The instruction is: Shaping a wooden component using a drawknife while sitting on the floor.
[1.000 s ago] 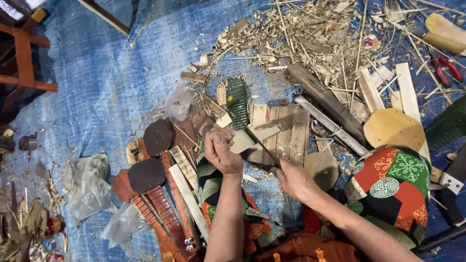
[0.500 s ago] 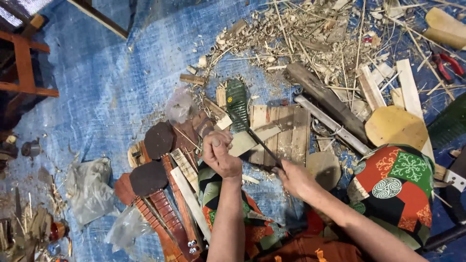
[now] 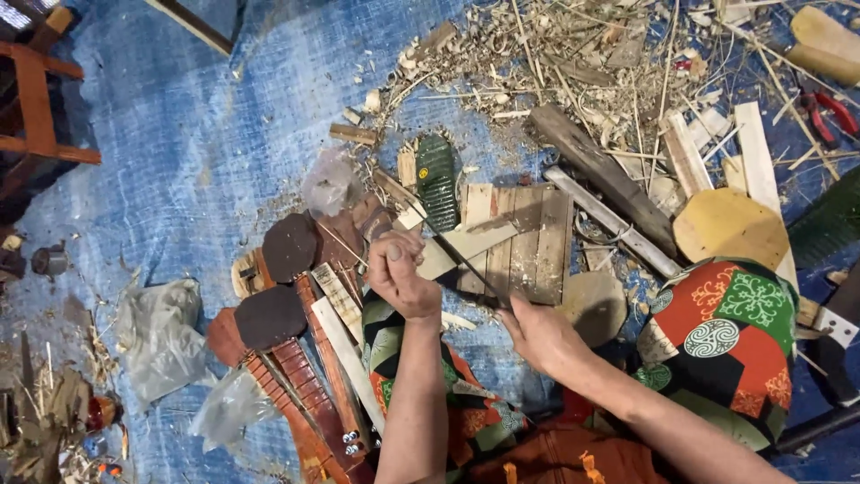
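Observation:
My left hand (image 3: 399,276) grips one end of a pale flat wooden piece (image 3: 475,242) that lies across a small slatted wooden board (image 3: 528,240). My right hand (image 3: 540,335) holds a thin dark knife (image 3: 470,267), whose blade slants up to the wooden piece. Both forearms come up from the bottom edge over patterned cloth. Just left of my left hand lie small brown stringed instruments with round dark bodies (image 3: 288,246) and long ribbed necks (image 3: 309,394).
A blue tarp (image 3: 179,134) covers the ground. A heap of wood shavings and sticks (image 3: 573,63) lies at the top. A green sandal (image 3: 437,177), a dark wooden bar (image 3: 609,179), red pliers (image 3: 829,108), plastic bags (image 3: 157,332) and a wooden stool (image 3: 36,108) surround me.
The view has shifted slightly. My hands stay in nearly the same place on the wooden piece, the right hand with the knife moving only a little.

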